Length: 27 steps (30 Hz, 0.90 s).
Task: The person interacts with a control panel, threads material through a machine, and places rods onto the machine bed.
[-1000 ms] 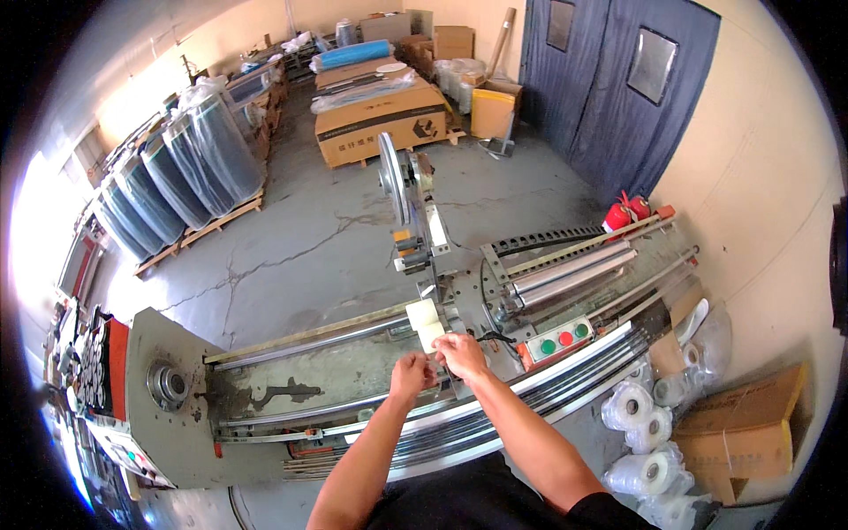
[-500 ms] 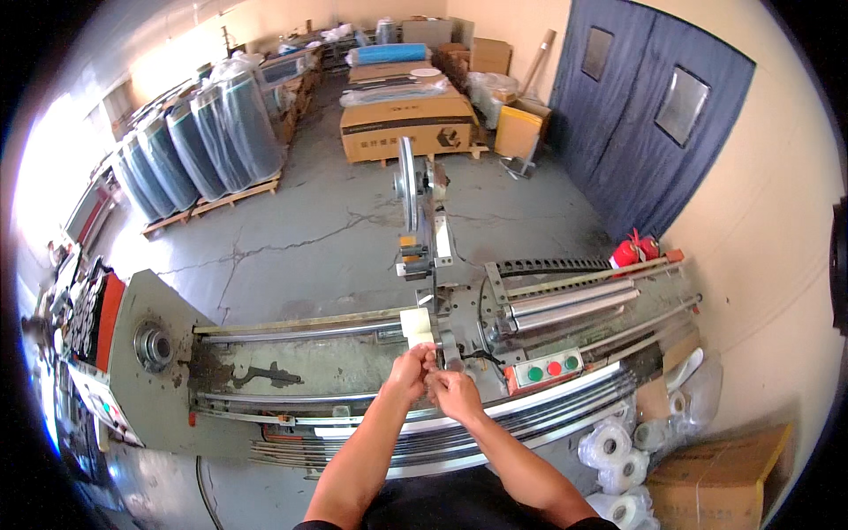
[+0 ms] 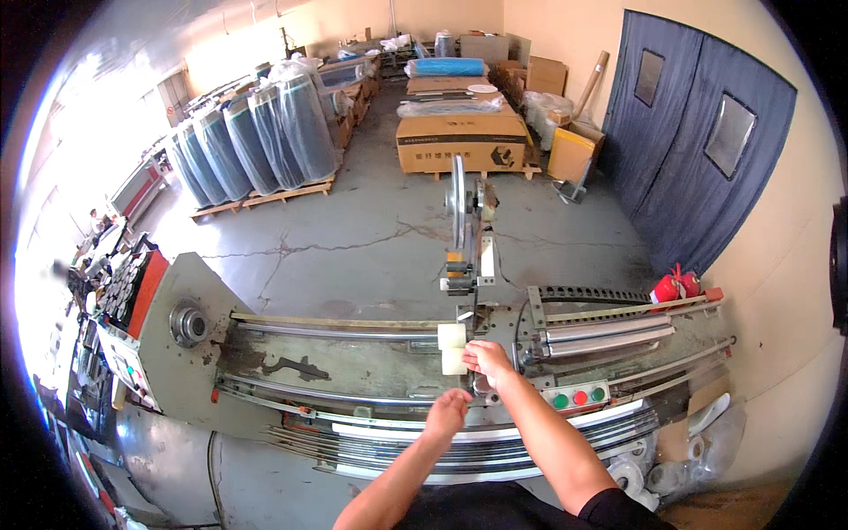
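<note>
Two cream-coloured rollers (image 3: 452,336) sit one behind the other on the carriage of a long winding machine (image 3: 380,362). My right hand (image 3: 488,360) reaches to the right side of the nearer roller, its fingers pressed together at the roller's edge. Whatever lies between those fingertips is too small to make out. Lower and to the left, my left hand (image 3: 449,412) hovers over the machine's front rails, fingers curled into a pinch. Its contents, if any, are hidden. Behind the rollers stands an upright arm carrying a large metal wheel (image 3: 458,201).
A button box (image 3: 579,396) with green and red buttons is right of my right hand. Metal bars (image 3: 389,450) run along the front. The grey headstock (image 3: 190,322) stands left, fire extinguishers (image 3: 676,284) at the right end, a large carton (image 3: 461,141) beyond.
My hands, close together before, have parted: the right is forward beside the nearer roller, the left lower and nearer me. The whole view has swung left.
</note>
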Tool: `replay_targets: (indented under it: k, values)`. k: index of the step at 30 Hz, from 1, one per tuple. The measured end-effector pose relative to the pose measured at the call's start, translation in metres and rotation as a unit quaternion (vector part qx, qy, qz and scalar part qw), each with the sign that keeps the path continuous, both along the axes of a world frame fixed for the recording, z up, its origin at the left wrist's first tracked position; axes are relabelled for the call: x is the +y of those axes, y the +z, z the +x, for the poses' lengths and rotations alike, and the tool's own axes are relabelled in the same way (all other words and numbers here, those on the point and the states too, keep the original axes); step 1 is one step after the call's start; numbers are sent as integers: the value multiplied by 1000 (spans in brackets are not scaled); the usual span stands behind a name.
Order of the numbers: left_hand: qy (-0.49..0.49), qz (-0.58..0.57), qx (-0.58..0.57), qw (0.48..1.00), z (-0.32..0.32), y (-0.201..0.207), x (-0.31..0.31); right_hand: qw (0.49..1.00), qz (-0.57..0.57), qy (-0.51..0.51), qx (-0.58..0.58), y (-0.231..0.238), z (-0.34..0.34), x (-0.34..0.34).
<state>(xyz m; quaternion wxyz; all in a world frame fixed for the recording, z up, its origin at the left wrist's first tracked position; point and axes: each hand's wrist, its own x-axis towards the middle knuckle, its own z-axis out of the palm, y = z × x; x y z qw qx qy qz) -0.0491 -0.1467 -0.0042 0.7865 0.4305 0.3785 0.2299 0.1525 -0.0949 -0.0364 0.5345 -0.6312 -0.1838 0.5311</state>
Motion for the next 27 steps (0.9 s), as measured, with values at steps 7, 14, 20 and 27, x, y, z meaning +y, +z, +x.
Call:
replay_targets:
  k: [7, 14, 20, 27]
  values:
    - [-22, 47, 45, 998, -41, 15, -39, 999, -19, -30, 14, -9, -17, 29]
    - [-90, 116, 82, 986, -53, -21, -25, 996, 15, -61, -68, -8, -27, 8]
    - [6, 13, 64, 998, -32, -49, 39, 989, 24, -27, -147, 14, -48, -25]
    - [20, -58, 51, 997, 44, -35, 97, 963, 54, -20, -262, 9, -81, -72]
